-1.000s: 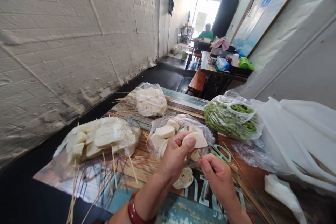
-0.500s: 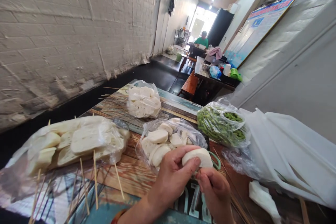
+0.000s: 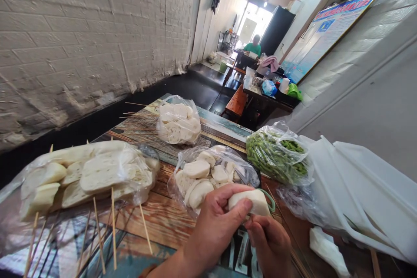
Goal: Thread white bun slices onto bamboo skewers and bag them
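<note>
My left hand [image 3: 224,215] is closed around a thick white slice [image 3: 249,202] that looks like steamed bun, thumb across its face. Against the slice's lower edge, my right hand [image 3: 270,239] pinches what appears to be a thin bamboo skewer, mostly hidden by the fingers. Just beyond my hands sits an open plastic bag of white slices [image 3: 197,168]. To the left lies a larger clear bag of skewered slices [image 3: 104,173], with several bamboo skewers [image 3: 113,228] poking out toward me. Farther back is another bag of skewered slices [image 3: 179,121], its sticks pointing left.
A bag of green beans [image 3: 276,152] stands at the right, beside stacked white plastic trays [image 3: 365,191]. Crumpled white tissue [image 3: 327,249] lies near the trays. Loose skewers rest on the wood-patterned table [image 3: 166,217]. A person in green [image 3: 253,47] sits far back.
The white slice has turned and tilted slightly in my left hand, and both hands have shifted a little right and down. The camera view has moved slightly. Both hands keep their grip.
</note>
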Action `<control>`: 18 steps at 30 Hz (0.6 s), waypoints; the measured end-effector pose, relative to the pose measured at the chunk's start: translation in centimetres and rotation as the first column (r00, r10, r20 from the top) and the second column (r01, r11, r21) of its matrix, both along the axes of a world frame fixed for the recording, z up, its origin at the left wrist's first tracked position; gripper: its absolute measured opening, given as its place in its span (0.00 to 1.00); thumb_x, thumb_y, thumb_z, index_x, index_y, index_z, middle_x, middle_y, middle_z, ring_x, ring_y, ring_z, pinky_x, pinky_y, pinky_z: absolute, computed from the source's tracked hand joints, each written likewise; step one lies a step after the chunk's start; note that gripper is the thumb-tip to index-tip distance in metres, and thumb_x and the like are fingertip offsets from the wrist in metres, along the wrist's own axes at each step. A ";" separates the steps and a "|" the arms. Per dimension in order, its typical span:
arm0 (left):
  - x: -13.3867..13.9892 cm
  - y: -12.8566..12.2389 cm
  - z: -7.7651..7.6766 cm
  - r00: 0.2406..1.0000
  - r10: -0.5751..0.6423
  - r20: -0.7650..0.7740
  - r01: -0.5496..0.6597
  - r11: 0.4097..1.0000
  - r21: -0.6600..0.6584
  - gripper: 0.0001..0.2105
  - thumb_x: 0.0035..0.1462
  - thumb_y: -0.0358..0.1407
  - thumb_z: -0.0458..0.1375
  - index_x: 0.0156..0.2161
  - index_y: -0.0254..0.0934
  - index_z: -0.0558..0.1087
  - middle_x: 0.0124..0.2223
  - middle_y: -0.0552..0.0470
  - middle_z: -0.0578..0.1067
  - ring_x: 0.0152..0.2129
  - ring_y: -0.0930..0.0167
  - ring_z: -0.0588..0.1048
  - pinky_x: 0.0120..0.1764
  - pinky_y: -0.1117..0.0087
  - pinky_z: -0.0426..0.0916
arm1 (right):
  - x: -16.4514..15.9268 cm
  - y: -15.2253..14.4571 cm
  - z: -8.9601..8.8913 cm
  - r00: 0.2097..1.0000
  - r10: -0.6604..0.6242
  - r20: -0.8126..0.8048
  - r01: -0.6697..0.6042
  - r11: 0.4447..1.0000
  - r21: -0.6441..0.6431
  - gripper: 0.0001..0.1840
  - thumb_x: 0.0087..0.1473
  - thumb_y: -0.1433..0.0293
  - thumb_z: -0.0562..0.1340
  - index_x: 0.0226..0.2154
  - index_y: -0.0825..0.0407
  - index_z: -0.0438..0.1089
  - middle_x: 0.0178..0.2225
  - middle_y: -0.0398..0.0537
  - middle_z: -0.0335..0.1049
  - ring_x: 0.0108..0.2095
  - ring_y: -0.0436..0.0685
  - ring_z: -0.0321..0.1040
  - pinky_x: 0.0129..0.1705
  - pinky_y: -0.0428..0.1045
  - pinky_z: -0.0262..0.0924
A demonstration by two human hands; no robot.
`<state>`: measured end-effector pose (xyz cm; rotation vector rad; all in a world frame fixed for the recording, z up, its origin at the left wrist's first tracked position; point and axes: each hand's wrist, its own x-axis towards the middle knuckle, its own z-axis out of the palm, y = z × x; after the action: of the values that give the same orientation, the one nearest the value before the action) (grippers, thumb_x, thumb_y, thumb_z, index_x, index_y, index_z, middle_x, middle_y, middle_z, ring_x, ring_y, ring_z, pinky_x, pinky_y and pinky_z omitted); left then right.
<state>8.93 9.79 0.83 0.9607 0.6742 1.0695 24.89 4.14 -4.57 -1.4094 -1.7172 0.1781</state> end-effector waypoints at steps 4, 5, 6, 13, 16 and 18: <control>0.2 0.1 -0.1 0.999 -0.031 0.037 0.031 0.999 -0.013 0.13 0.53 0.43 0.63 0.39 0.38 0.81 0.35 0.50 0.80 0.31 0.71 0.74 0.35 0.75 0.67 | -0.2 0.2 0.8 0.994 -0.045 0.095 0.039 0.997 0.068 0.20 0.63 0.63 0.57 0.21 0.50 0.73 0.14 0.39 0.65 0.14 0.48 0.61 0.17 0.42 0.55; 0.2 0.1 -0.1 0.999 -0.035 0.041 0.035 0.999 -0.011 0.13 0.53 0.43 0.63 0.39 0.37 0.81 0.35 0.50 0.80 0.31 0.71 0.74 0.35 0.75 0.67 | -0.3 0.2 1.0 0.992 -0.052 0.110 0.044 0.996 0.076 0.20 0.63 0.63 0.57 0.21 0.50 0.73 0.14 0.39 0.65 0.14 0.48 0.62 0.17 0.42 0.55; 0.2 0.1 0.0 0.999 -0.035 0.041 0.035 0.999 -0.009 0.12 0.53 0.43 0.63 0.39 0.37 0.81 0.35 0.50 0.80 0.31 0.71 0.74 0.35 0.75 0.67 | -0.4 0.3 1.1 0.991 -0.059 0.118 0.050 0.996 0.079 0.21 0.62 0.63 0.57 0.21 0.50 0.73 0.14 0.39 0.66 0.14 0.48 0.62 0.17 0.42 0.55; 0.3 -0.1 0.2 0.999 -0.036 0.025 0.037 0.999 -0.032 0.11 0.53 0.41 0.63 0.38 0.37 0.82 0.33 0.50 0.80 0.29 0.71 0.73 0.34 0.75 0.67 | -0.6 0.1 1.3 0.996 -0.046 0.079 0.046 0.999 0.002 0.22 0.63 0.64 0.56 0.19 0.51 0.70 0.13 0.38 0.63 0.13 0.47 0.58 0.16 0.42 0.52; 0.3 0.0 0.1 0.998 -0.059 0.035 0.060 0.998 -0.036 0.12 0.53 0.42 0.63 0.39 0.37 0.82 0.33 0.50 0.80 0.26 0.73 0.71 0.31 0.75 0.66 | -0.4 0.1 1.3 0.997 -0.030 0.075 0.029 0.999 0.015 0.20 0.62 0.66 0.56 0.20 0.51 0.70 0.13 0.38 0.63 0.13 0.47 0.58 0.16 0.42 0.52; 0.4 0.1 0.0 0.997 -0.068 0.048 0.069 0.997 -0.022 0.12 0.54 0.42 0.63 0.40 0.37 0.82 0.32 0.51 0.79 0.26 0.73 0.71 0.31 0.76 0.66 | -0.4 0.2 1.5 0.998 -0.026 0.055 0.025 1.000 0.017 0.18 0.61 0.67 0.57 0.21 0.51 0.71 0.13 0.37 0.63 0.13 0.47 0.58 0.16 0.42 0.52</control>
<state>9.33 9.89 0.79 0.9291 0.6098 1.0189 24.46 4.32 -3.12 -1.4363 -1.7409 0.1119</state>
